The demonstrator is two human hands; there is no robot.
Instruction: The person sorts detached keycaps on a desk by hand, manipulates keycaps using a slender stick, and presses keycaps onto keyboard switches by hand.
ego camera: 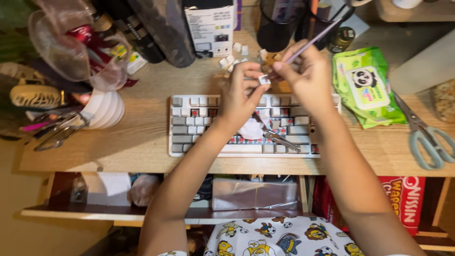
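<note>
Pinching white keycap (264, 79) in left hand (241, 95), right hand (305, 76) brushing it

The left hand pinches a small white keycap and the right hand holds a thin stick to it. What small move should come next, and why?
Probably keep working the thin stick in the right hand around the keycap pinched by the left hand, since its tip already meets the cap above the keyboard.

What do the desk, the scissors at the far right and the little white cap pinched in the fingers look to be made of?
Desk: pale wood or wood-look laminate, matte, with faint grain lines.
Scissors: grey metal blades with a dull shine; grey-green handles look like smooth plastic.
Keycap, held by the left hand while the right hand works a thin stick on it: probably matte white plastic.
</note>
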